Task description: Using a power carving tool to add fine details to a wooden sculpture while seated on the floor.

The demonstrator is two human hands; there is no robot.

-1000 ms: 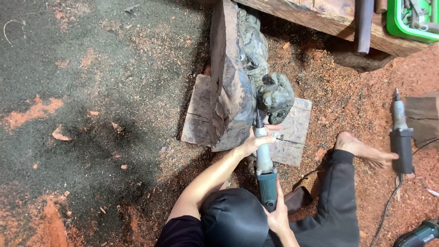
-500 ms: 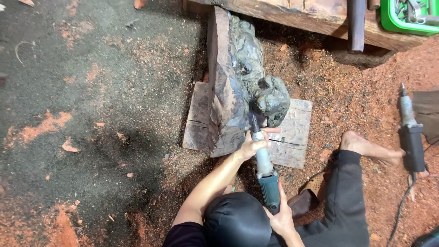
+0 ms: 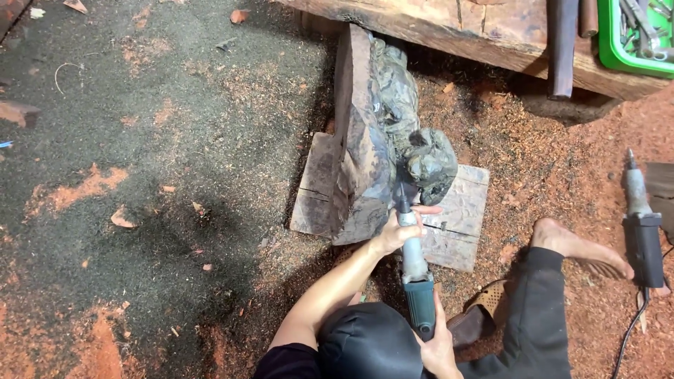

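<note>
A person crouches on the sawdust-covered floor (image 3: 140,210), seen from above. The left hand (image 3: 397,231) is wrapped around the neck of a die grinder (image 3: 415,281); the right hand (image 3: 439,344) grips its green body at six o'clock. Since a moment ago the bit has held against the dark wood carving (image 3: 393,140), only the view has shifted, so the cutting goes on in one spot. The carving rests on a wooden board (image 3: 460,217). At three o'clock lies a second grinder (image 3: 640,231); a bare foot (image 3: 572,245) is between. A green tray (image 3: 632,35) sits at one o'clock.
</note>
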